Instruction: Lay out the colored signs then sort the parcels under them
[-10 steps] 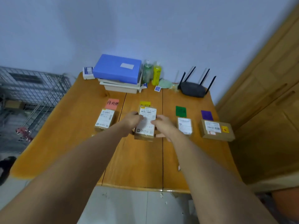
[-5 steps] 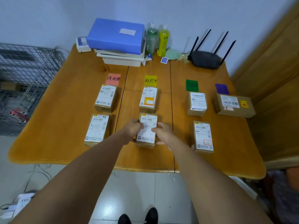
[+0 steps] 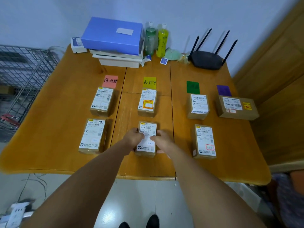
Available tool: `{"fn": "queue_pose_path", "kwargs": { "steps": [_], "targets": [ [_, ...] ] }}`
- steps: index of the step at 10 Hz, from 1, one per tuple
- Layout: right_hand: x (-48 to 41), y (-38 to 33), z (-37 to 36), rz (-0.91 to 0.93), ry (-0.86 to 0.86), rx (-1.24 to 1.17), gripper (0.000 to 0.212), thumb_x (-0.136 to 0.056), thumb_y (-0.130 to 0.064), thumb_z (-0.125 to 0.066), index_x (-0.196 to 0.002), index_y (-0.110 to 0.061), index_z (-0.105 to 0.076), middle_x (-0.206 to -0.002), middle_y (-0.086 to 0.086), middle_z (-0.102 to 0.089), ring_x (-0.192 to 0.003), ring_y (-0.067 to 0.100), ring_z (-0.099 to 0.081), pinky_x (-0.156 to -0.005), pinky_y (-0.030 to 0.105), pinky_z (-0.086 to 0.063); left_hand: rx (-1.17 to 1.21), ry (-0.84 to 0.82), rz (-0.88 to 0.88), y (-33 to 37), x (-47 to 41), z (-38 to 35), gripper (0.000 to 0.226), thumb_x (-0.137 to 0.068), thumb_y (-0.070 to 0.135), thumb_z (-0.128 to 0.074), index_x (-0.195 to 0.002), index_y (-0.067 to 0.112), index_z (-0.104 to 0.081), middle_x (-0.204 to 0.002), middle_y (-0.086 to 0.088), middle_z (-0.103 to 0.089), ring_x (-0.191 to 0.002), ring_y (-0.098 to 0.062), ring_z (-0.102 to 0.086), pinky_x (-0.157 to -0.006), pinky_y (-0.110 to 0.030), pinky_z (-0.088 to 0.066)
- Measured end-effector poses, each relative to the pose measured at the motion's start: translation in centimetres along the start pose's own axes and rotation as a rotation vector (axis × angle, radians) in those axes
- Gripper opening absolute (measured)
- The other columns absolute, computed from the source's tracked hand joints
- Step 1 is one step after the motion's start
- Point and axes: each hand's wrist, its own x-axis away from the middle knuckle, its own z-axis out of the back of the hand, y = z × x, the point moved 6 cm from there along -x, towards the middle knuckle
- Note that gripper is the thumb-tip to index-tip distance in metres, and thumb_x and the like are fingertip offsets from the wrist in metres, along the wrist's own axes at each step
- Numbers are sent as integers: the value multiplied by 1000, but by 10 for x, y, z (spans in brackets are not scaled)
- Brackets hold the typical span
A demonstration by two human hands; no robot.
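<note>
Four signs lie in a row on the wooden table (image 3: 54, 158): pink sign (image 3: 110, 81), yellow sign (image 3: 149, 82), green sign (image 3: 193, 87), purple sign (image 3: 223, 90). Under the pink one lie two parcels (image 3: 102, 101) (image 3: 92, 136). A parcel (image 3: 147, 102) lies under the yellow one, and in front of it a second parcel (image 3: 146, 146) rests on the table, held at its sides by my left hand (image 3: 133, 137) and my right hand (image 3: 162, 140). Two parcels (image 3: 198, 106) (image 3: 204, 141) lie under green. A wider parcel (image 3: 236, 107) sits under purple.
At the table's back stand a blue box (image 3: 113, 35) on white trays, two bottles (image 3: 157, 40), a crumpled green cloth (image 3: 171, 54) and a black router (image 3: 208, 59). A wire rack (image 3: 21, 79) stands left, a wooden cabinet (image 3: 276, 79) right. My shoes (image 3: 139, 222) show below.
The view has tilted down and drawn back, showing the front row of parcels. My hands have brought the parcel from just below the yellow sign to the front of the yellow column.
</note>
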Motion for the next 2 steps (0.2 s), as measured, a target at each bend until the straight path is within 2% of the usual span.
{"fn": "queue_pose_path", "kwargs": {
  "steps": [1, 2],
  "targets": [
    [-2, 2, 0, -12, -21, -9, 36, -95, -25, -59, -131, -28, -53, -126, 1, -67, -110, 23, -64, -92, 46, -56, -8, -8, 23, 1, 0, -3, 37, -99, 16, -55, -136, 17, -52, -109, -3, -69, -89, -22, -68, -62, -37, -56],
    [-8, -3, 4, 38, 25, 62, 39, -95, -26, -61, -133, -25, -52, -137, 4, -63, -101, 15, -63, -78, 31, -52, -64, 31, 25, 9, 1, 3, 47, -101, 20, -55, -145, 18, -41, -106, 1, -64, -84, -15, -64, -58, -31, -50]
  ]
}}
